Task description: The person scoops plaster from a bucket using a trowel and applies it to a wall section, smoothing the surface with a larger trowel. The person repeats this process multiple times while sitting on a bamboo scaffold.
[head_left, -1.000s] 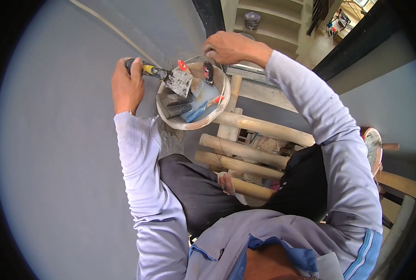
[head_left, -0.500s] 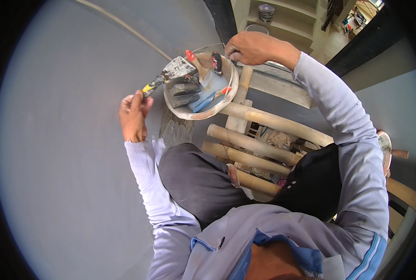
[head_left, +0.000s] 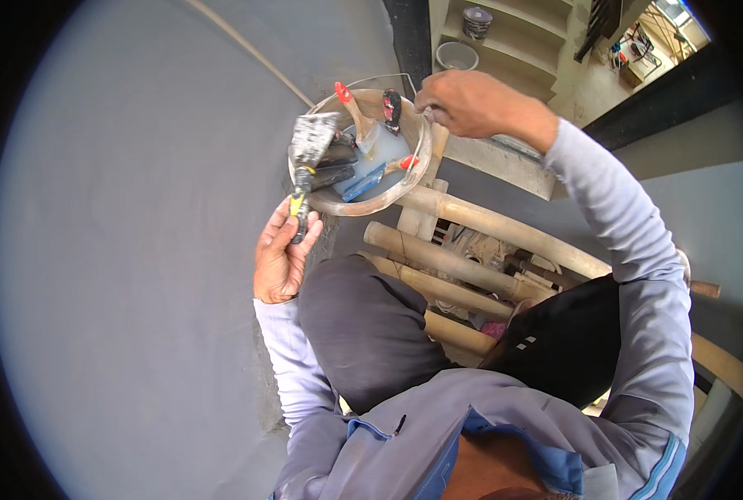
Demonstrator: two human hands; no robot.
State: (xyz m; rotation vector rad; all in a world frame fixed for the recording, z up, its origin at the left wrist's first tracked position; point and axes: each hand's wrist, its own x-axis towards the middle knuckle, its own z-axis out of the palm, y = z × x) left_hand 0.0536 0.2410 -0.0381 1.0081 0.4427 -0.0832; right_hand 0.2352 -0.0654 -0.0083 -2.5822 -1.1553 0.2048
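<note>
Ideally kept steady, my left fingers (head_left: 283,237) pinch the scraper (head_left: 303,175); my right fingers (head_left: 430,102) curl by the bucket (head_left: 363,208), hold unclear.

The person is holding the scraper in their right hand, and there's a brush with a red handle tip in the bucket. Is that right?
Not quite: the head view shows the scraper in the person's left hand. The brush with a red handle tip is indeed in the bucket.

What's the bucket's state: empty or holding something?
Not empty: cloudy liquid, a red-tipped brush and a blue tool show inside the bucket. Depth: cannot tell.
</note>
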